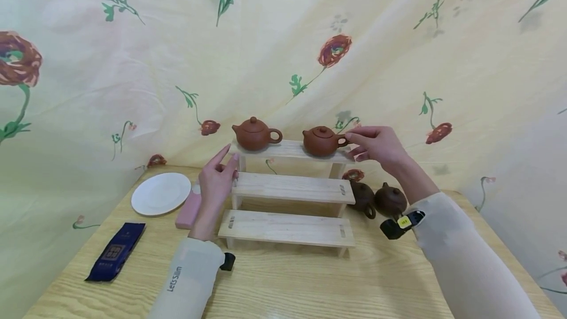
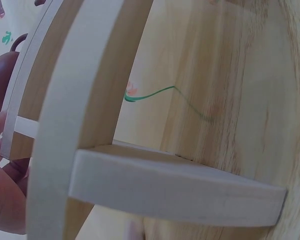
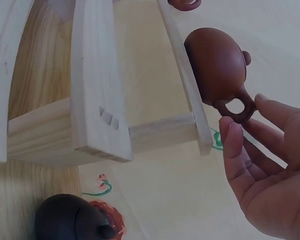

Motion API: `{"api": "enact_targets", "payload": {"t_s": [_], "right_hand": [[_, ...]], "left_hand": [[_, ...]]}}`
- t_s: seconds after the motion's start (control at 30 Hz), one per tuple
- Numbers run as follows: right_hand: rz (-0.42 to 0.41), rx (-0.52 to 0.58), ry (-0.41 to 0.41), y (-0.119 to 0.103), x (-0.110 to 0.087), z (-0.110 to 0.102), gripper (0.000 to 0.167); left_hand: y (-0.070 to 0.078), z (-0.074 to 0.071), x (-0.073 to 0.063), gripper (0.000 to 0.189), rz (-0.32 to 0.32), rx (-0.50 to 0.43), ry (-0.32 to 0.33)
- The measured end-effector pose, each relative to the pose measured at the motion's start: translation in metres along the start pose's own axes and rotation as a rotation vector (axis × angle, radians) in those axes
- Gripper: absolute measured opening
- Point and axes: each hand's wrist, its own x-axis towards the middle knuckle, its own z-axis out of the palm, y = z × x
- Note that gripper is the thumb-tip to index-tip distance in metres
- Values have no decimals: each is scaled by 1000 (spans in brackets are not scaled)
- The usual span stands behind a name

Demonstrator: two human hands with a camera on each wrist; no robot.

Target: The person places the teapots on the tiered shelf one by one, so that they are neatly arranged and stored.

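The reddish-brown clay teapot (image 1: 321, 143) on the right sits on the top shelf (image 1: 288, 149) of a three-step wooden rack (image 1: 292, 186), near that shelf's right end. The right hand (image 1: 376, 146) pinches its handle (image 3: 249, 107), while the left hand (image 1: 217, 177) touches the shelf's left end; whether its fingers are gripping or merely resting there, I cannot tell.

The board is narrow and raised, so a tug on the handle could drag the pot's base over an edge. Its lid (image 1: 324, 131) shows no fastening and might slide off if the body tips. A bump against the rack could also unsettle the matching teapot (image 1: 253, 136) at left, and anything falling on the right may strike the two dark teapots (image 1: 391, 201) on the surface (image 1: 288, 284).

Both upper pots are squat and rounded, smooth with a soft sheen, with knobbed lids and ring handles; the rack is pale, straight-grained timber with visible joints.
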Motion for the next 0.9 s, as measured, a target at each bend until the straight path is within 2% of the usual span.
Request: {"api": "enact_targets", "payload": {"t_s": [0.2,0.4,0.53,0.63,0.77,0.9], "right_hand": [[-26,84,100,22,-14,-11,58],[-3,190,121,52,-33,-13,31],[30,211,137,72,-46,-11,17],[41,269,162,87,-57,-12,10],[43,341,196,108,-69,-10,6],[74,323,241,126,-77,-4,7]], "left_hand": [[3,-3,0,45,-9,17,-11],[6,-11,-1,52,-35,21,-29],[6,-20,-3,60,-52,54,-57],[3,-27,-5,65,-67,110,-126],[-3,-37,-10,75,-105,167,-265],[-9,-42,-18,78,-109,220,-369]]}}
